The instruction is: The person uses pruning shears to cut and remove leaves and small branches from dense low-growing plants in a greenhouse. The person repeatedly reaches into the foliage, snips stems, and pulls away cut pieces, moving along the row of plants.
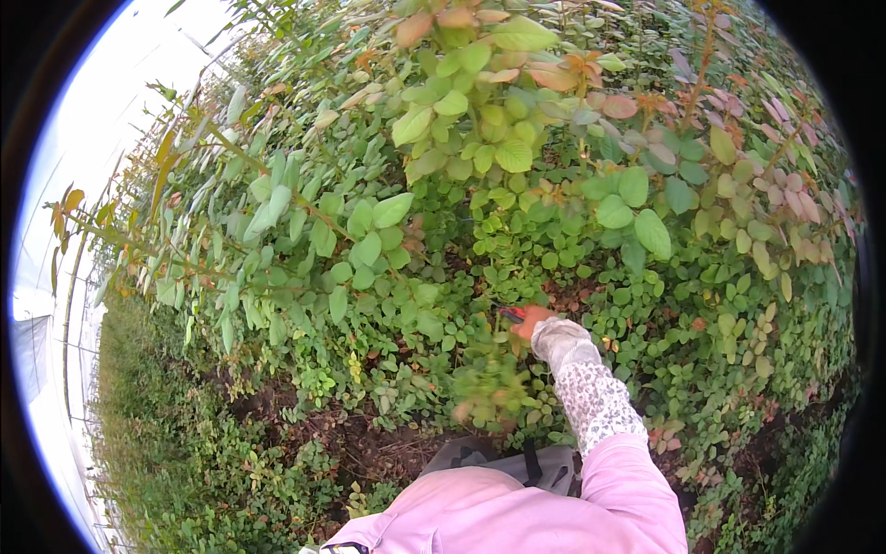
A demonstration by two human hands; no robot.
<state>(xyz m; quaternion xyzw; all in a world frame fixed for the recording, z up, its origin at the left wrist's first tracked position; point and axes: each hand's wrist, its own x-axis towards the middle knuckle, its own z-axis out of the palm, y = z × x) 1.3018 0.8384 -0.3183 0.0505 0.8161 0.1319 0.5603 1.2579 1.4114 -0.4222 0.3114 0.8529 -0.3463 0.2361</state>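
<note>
My right hand [533, 322] reaches forward into a row of rose-like bushes [443, 291] and holds a red-handled tool, apparently pruning shears [511, 315]. The blades are small and partly lost among the leaves, so their position on any stem cannot be made out. Just below the hand, a leafy shoot [491, 388] shows blurred; whether it is attached is unclear. A patterned sleeve [599, 401] covers my forearm. My left hand is out of view.
Tall shoots with reddish young leaves [567, 73] rise ahead, and a long branch [297, 197] leans left. Bare soil with dry twigs [374, 443] lies near my feet. White sheeting on a frame [62, 277] stands at the left. Grey cloth [554, 464] hangs at my waist.
</note>
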